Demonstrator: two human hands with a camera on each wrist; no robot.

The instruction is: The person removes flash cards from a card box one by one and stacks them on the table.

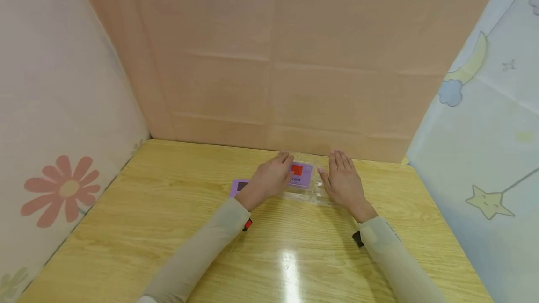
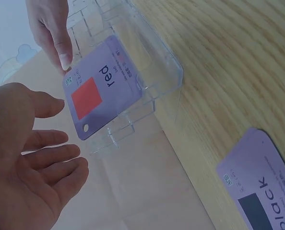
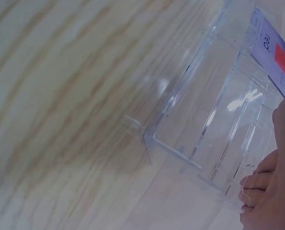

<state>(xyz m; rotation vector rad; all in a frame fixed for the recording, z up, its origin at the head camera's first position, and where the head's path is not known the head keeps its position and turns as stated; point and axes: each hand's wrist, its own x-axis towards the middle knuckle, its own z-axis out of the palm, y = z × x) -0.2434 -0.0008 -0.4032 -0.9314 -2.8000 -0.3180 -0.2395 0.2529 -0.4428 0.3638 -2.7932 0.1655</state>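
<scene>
A purple flash card reading "red" (image 1: pixel 301 181) with a red square leans in a clear plastic stepped rack (image 2: pixel 166 64) at the back of the table. Beside the card's left edge is my left hand (image 1: pixel 269 177), fingers loosely bent; the left wrist view shows its thumb and fingers apart from the card. At the rack's right side my right hand (image 1: pixel 346 185) extends its fingers forward, with the thumb toward the card; whether that thumb touches the card I cannot tell. Partly hidden behind my left wrist in the head view, a purple card reading "black" (image 2: pixel 245 165) lies on the table.
The wood-grain table (image 1: pixel 168 209) meets an orange-brown cloth wall (image 1: pixel 269 83) just behind the rack. Patterned cloth walls stand on both sides, a flower (image 1: pixel 67 188) on the left one and a star (image 1: pixel 488 201) on the right.
</scene>
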